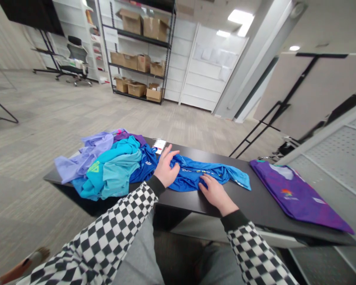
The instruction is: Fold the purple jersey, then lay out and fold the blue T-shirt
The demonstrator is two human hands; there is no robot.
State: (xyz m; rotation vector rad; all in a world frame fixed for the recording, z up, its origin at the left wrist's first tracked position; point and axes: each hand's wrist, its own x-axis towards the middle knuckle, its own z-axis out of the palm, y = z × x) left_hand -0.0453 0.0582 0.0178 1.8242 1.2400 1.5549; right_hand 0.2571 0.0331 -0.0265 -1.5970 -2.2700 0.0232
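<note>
A crumpled blue jersey (195,174) lies across the middle of a black table (255,202). My left hand (165,168) rests on its left part with the fingers spread flat. At the jersey's lower edge my right hand (215,194) pinches a fold of the blue cloth, fingers curled. Both arms wear black-and-white checkered sleeves. Left of my hands sits a heap of clothes (106,166) in teal, lilac and purple.
A folded purple jersey (296,196) lies flat at the table's right end. A small white card (159,145) sits behind the heap. Across the carpeted floor stand a black shelf rack with cardboard boxes (139,51) and an office chair (75,59).
</note>
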